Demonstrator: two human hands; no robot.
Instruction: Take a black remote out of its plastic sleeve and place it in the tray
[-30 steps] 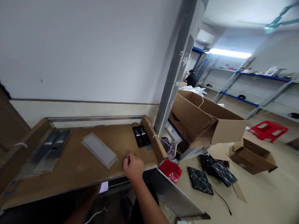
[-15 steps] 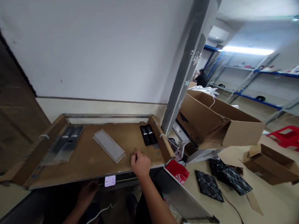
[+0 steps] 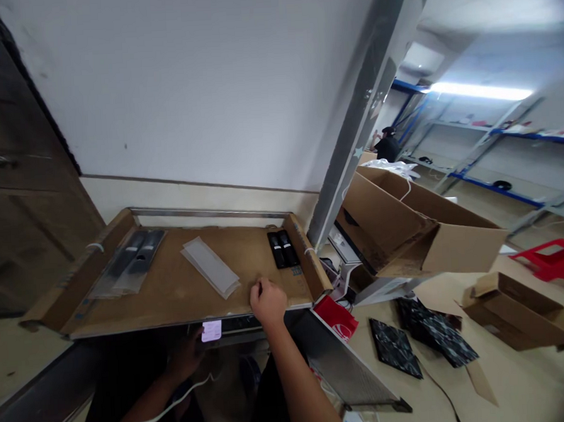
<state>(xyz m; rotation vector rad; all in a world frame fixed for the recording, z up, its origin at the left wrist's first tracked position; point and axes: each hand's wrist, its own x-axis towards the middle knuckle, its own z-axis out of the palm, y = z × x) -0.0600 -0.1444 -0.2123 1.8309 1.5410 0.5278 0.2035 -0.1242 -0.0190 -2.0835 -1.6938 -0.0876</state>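
My right hand point(image 3: 268, 302) rests with curled fingers on the front edge of a cardboard-lined tabletop point(image 3: 173, 298); whether anything is inside the fingers is too small to tell. My left hand point(image 3: 186, 354) is low in shadow beneath the front edge, beside a pale label point(image 3: 211, 331), its fingers hard to make out. Two translucent sleeves point(image 3: 210, 268) lie overlapping in the middle of the tabletop. Dark items in clear bags point(image 3: 128, 263) lie at its left. Two black items with small white labels point(image 3: 283, 249) lie side by side at its right.
A white cable point(image 3: 155, 419) crosses near my left forearm. To the right stand a grey post point(image 3: 357, 125), a large open carton point(image 3: 396, 224), a smaller carton point(image 3: 518, 312), a red stool point(image 3: 551, 257) and dark patterned packages point(image 3: 396, 348). A person point(image 3: 387, 145) is far back.
The view has shifted slightly. My left hand has moved up and right, closer to the pale label. My right hand stays at the front edge with its fingers curled.
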